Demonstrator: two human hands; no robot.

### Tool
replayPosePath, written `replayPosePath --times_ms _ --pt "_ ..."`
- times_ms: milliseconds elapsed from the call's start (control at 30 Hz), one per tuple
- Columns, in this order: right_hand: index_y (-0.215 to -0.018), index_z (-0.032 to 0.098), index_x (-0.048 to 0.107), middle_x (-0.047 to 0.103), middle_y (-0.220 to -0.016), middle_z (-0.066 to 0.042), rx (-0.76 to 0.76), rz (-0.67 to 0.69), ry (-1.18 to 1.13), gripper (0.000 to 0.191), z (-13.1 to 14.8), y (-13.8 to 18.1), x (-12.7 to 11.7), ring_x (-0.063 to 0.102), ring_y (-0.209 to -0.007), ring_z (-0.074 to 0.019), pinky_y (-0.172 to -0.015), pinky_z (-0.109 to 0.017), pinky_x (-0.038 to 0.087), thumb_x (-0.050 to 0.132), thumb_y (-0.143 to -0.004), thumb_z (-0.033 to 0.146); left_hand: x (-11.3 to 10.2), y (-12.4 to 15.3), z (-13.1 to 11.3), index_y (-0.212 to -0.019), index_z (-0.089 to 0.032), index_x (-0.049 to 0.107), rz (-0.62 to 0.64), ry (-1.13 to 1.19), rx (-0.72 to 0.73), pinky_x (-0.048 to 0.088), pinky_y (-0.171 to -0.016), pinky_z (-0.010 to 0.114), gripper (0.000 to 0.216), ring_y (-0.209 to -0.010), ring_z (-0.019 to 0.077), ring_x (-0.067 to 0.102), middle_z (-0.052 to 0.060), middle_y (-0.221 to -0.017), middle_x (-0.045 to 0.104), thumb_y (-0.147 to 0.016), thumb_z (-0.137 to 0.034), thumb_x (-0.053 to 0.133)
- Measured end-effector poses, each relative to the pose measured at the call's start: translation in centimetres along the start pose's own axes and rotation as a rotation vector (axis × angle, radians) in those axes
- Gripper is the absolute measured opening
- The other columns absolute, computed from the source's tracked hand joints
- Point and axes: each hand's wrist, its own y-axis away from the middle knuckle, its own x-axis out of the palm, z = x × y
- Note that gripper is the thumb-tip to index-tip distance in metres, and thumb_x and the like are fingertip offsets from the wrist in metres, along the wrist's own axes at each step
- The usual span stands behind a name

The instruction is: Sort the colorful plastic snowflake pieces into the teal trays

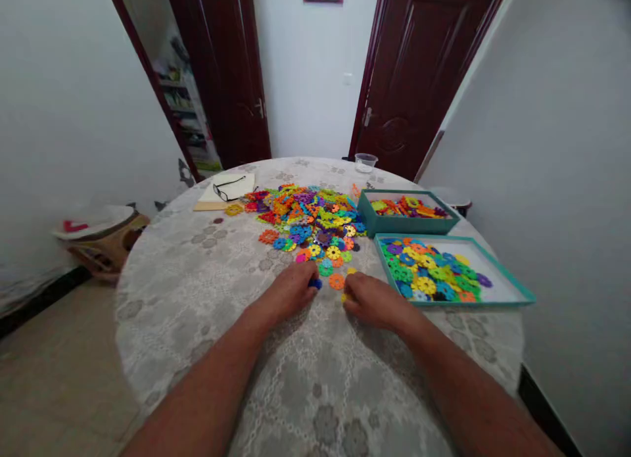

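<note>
Left hand (298, 285) pinches blue snowflake disc (316, 283) at fingertips, right hand (365, 298) curls over yellow disc (344, 298), hold unclear; orange disc (336, 281) loose between grips could skid if knuckles bump it.

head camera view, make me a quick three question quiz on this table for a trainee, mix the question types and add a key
1. True or false: the black-framed eyeglasses lie inside the clear round plastic bowl.

2. Multiple choice: what colour is the small plastic piece at the left hand's fingertips?
a) white
b) dark blue
c) pink

3. Fill in: of the two hands, the ____ one is nearer the shallow white tray with a teal rim.

Key:
1. False; they lie on the pale paper.
2. b
3. right
</note>
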Motion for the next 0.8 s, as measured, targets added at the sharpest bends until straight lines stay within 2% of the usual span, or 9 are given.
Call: replayPosePath --times_ms 133,233,367,500,633,800 --pt "-0.091 0.021 0.058 0.066 -0.087 -0.002 -0.061 -0.022 -0.17 0.006 0.5 -0.3 -0.3 0.057 -0.078 -0.0163 -0.066 -0.026 0.034 0.06 -0.085 0.019 0.2 -0.1 0.1 -0.095 -0.023 0.059 0.001 0.026 0.034 0.041 -0.074 0.03 0.01 -0.088 0.0201 0.06 0.003 -0.098 0.068 -0.086 -0.018 0.059" --pt "-0.095 0.022 0.062 0.068 -0.089 -0.002 -0.077 -0.119 -0.256 0.009 0.8 -1.1 0.3 0.059 -0.081 -0.0168 -0.071 -0.026 0.038 0.057 -0.088 0.017 0.4 -0.2 0.3 -0.099 -0.024 0.062 -0.005 0.053 0.039 0.043 -0.077 0.029 0.013 -0.091 0.0196 0.062 0.003 -0.101 0.07 -0.088 -0.018 0.058" --pt "-0.107 0.02 0.067 0.069 -0.103 -0.008 0.012 -0.221 -0.201 0.02 0.6 -2.2 1.3 0.061 -0.094 -0.0216 -0.082 -0.03 0.041 0.064 -0.088 0.023 0.7 -0.3 1.0 -0.107 -0.024 0.066 -0.036 0.033 -0.004 0.046 -0.087 0.031 0.018 -0.1 0.0218 0.064 0.005 -0.107 0.071 -0.09 -0.02 0.06" --pt "-0.1 0.018 0.067 0.066 -0.104 -0.01 0.072 -0.225 -0.151 0.016 -0.1 -2.9 1.8 0.061 -0.096 -0.0228 -0.084 -0.031 0.041 0.067 -0.087 0.029 0.9 -0.4 1.6 -0.12 -0.023 0.067 -0.095 -0.001 -0.014 0.045 -0.1 0.036 0.031 -0.113 0.0256 0.061 0.009 -0.118 0.069 -0.089 -0.024 0.064" --pt "-0.098 0.019 0.066 0.064 -0.103 -0.008 0.067 -0.214 -0.188 0.015 -0.6 -3.2 2.2 0.06 -0.095 -0.0205 -0.085 -0.029 0.042 0.067 -0.084 0.024 0.9 -0.3 1.7 -0.121 -0.023 0.067 -0.099 -0.039 0.013 0.045 -0.099 0.037 0.033 -0.111 0.0262 0.06 0.009 -0.116 0.065 -0.088 -0.027 0.065" --pt "-0.111 0.018 0.066 0.065 -0.112 -0.01 0.088 -0.246 -0.192 0.029 -1.0 -3.4 2.5 0.06 -0.102 -0.0221 -0.088 -0.03 0.042 0.069 -0.084 0.028 0.9 -0.3 1.6 -0.118 -0.023 0.066 -0.097 -0.032 0.026 0.045 -0.098 0.037 0.032 -0.111 0.0261 0.058 0.009 -0.115 0.064 -0.087 -0.025 0.064"
